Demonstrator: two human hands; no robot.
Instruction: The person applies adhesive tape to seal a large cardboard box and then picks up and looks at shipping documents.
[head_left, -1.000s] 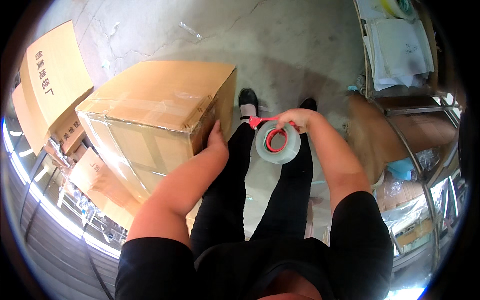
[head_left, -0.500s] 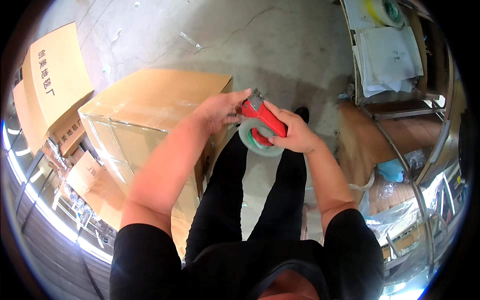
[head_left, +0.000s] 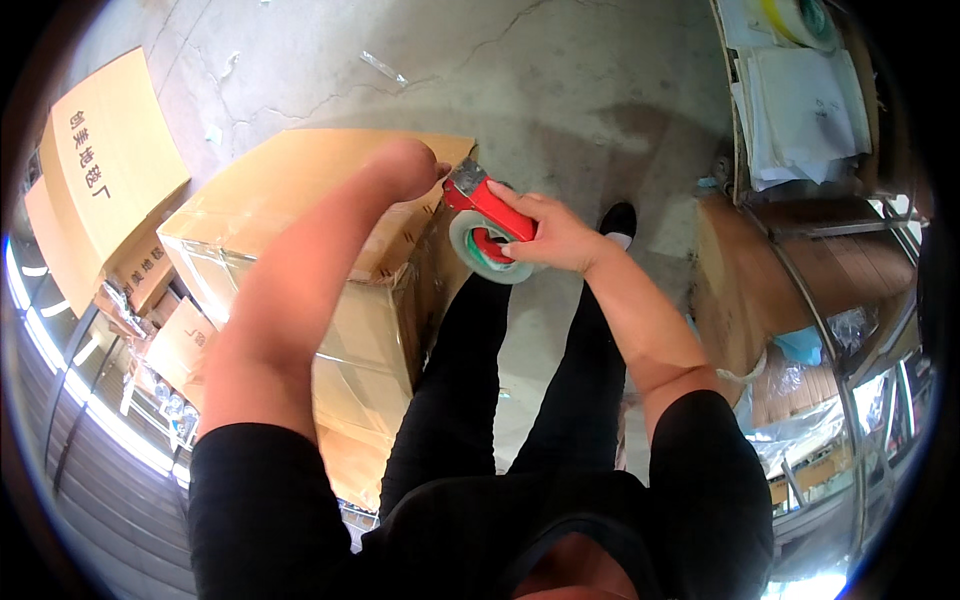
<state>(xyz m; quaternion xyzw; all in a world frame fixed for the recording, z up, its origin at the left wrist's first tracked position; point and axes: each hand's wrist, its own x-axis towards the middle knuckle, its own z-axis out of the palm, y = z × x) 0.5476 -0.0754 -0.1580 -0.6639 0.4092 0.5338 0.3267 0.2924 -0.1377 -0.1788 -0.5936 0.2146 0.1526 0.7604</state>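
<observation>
Right hand (head_left: 548,232) wraps closed around red handle of tape dispenser (head_left: 487,232), roll hanging below, dispenser head at the near top corner of the cardboard box (head_left: 310,200). Right forearm angles up from lower right. Left arm bent, forearm raised across the box top; left hand (head_left: 425,165) mostly hidden, grip can't tell. Box sits on concrete floor (head_left: 560,90).

Cracked grey concrete floor (head_left: 560,90); metal shelf rack (head_left: 800,270) with stacked papers (head_left: 800,110) at right; flattened cartons (head_left: 100,180) leaning far left.
</observation>
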